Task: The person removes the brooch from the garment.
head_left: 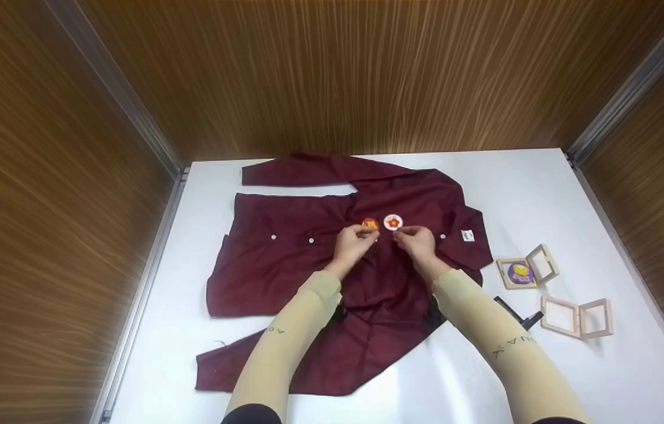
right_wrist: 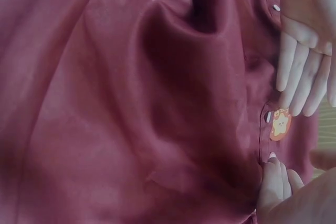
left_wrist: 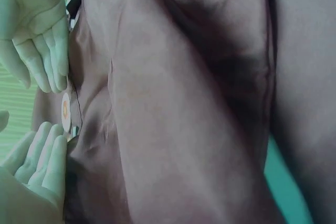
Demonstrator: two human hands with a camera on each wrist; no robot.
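A dark red shirt lies spread with its collar to the right. An orange badge with a yellow star figure and a white badge with a red flower lie side by side on it. My left hand has its fingertips at the near edge of the orange badge, seen closely in the right wrist view. My right hand is at the near edge of the white badge. In the wrist views, both hands' fingers are straight, thumbs apart from them.
On the right of the white table stands an open wooden frame holding a purple badge with a yellow figure. A second open wooden frame is nearer, beside a black object. Wood-patterned walls enclose the table.
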